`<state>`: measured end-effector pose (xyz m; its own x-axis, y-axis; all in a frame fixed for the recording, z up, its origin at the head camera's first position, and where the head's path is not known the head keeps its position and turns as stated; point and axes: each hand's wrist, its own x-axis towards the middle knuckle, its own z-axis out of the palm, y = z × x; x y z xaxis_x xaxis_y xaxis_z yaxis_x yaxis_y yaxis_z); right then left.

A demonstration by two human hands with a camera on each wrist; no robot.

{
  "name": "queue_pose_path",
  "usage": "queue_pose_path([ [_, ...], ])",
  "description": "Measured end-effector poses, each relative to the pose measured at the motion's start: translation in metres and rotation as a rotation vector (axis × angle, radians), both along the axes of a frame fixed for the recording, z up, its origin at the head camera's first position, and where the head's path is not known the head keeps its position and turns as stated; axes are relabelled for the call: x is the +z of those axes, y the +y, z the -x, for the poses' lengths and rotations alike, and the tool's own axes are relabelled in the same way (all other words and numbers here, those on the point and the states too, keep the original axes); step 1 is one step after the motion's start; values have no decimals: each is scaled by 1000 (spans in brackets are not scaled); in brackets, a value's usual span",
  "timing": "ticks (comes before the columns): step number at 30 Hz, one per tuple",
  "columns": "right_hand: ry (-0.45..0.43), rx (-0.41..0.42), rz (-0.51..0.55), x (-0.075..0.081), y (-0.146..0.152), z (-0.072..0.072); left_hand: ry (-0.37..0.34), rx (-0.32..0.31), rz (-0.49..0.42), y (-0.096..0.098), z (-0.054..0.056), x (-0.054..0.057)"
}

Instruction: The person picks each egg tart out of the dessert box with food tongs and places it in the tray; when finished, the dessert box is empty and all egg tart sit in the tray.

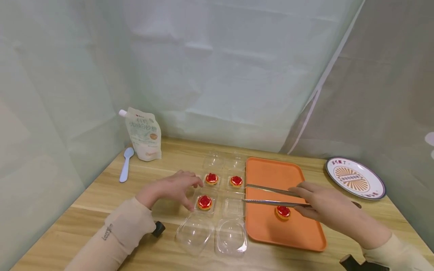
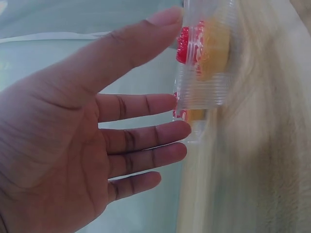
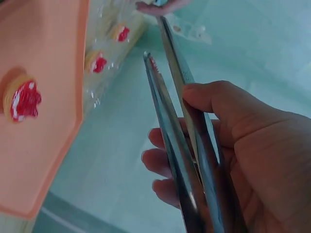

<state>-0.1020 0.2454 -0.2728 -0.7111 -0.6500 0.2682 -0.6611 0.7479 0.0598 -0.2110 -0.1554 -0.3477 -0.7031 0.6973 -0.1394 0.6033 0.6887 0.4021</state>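
My right hand (image 1: 320,201) holds metal tongs (image 1: 271,203) above the orange tray (image 1: 274,169), their arms apart and nothing between the tips. One red-topped tart (image 1: 283,212) sits on that tray, under the tongs in the head view. My left hand (image 1: 174,187) is beside the clear plastic boxes, fingers spread and holding nothing. Its thumb is close to the front left tart (image 1: 204,202), which lies in a box compartment. Two more tarts, back left (image 1: 211,178) and back right (image 1: 236,181), sit in compartments behind. The front right compartment (image 1: 233,206) holds no tart.
Raised clear lids (image 1: 231,236) spread in front of and behind the compartments. A patterned plate (image 1: 356,178) lies right of the tray. At the back left stand a spouted pouch (image 1: 144,133) and, beside it, a pale blue spoon (image 1: 125,165). Fabric walls enclose the wooden table.
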Motion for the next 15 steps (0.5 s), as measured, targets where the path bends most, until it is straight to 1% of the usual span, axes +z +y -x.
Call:
queue_pose_path([
  [2, -6, 7, -22, -1, -8, 2, -2, 0, 5, 0, 0, -1],
  [6, -29, -30, -62, -3, -21, 6, 3, -3, 19, 0, 2, -2],
  [9, -35, -37, -67, -6, -32, 9, 5, -4, 23, 1, 3, -3],
  [11, -43, -27, -66, -8, -39, 11, 3, -2, 21, 1, 4, -3],
  [15, -89, 6, -47, -15, -53, 16, 3, -7, 13, 1, 4, -4],
])
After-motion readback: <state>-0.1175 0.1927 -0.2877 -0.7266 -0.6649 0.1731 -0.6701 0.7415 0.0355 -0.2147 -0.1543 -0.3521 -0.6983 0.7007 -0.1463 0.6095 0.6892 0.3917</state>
